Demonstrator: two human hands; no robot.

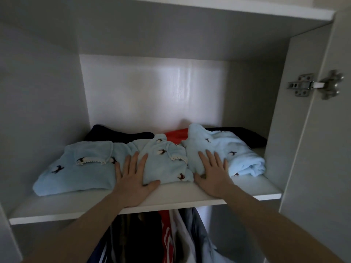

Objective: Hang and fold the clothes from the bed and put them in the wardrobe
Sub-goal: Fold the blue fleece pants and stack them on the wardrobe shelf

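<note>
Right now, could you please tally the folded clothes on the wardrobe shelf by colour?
Light blue, bird print: 2, the left bundle and the right bundle
Dark navy or black: 2, back left piece and back right piece
Red: 1, the red piece
Total: 5, though the back pieces are partly hidden, so this count is uncertain.

Metal door hinge [315,85], seemingly steel.

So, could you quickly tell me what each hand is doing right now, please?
Left hand: open, fingers flat on the left blue folded garment.
Right hand: open, fingers flat on the right blue folded garment.
</note>
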